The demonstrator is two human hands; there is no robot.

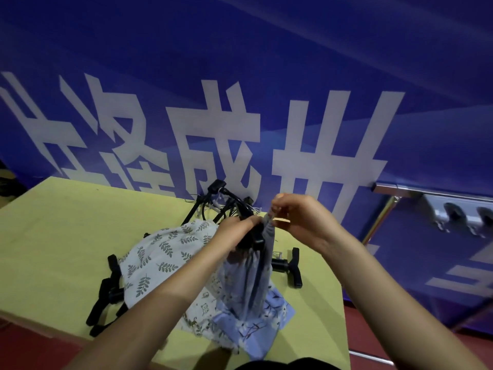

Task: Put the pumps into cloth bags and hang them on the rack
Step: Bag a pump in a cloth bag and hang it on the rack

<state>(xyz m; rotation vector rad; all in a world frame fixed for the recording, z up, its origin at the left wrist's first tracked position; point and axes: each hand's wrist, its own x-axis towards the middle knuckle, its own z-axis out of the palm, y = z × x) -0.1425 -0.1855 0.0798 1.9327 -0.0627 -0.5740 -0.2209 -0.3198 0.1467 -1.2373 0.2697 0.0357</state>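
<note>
A blue-grey cloth bag stands upright on the yellow table, with a black pump sticking out of its gathered mouth. My left hand grips the bag's neck around the pump. My right hand pinches the bag's drawstring at the top, just right of the neck. More black pumps lie on the table: one at the right, others at the left and behind. A leaf-print bag lies to the left.
Flat cloth bags lie under the standing bag, near the table's front edge. A metal rack with hooks is mounted at the right against the blue banner wall. Red floor shows around the table.
</note>
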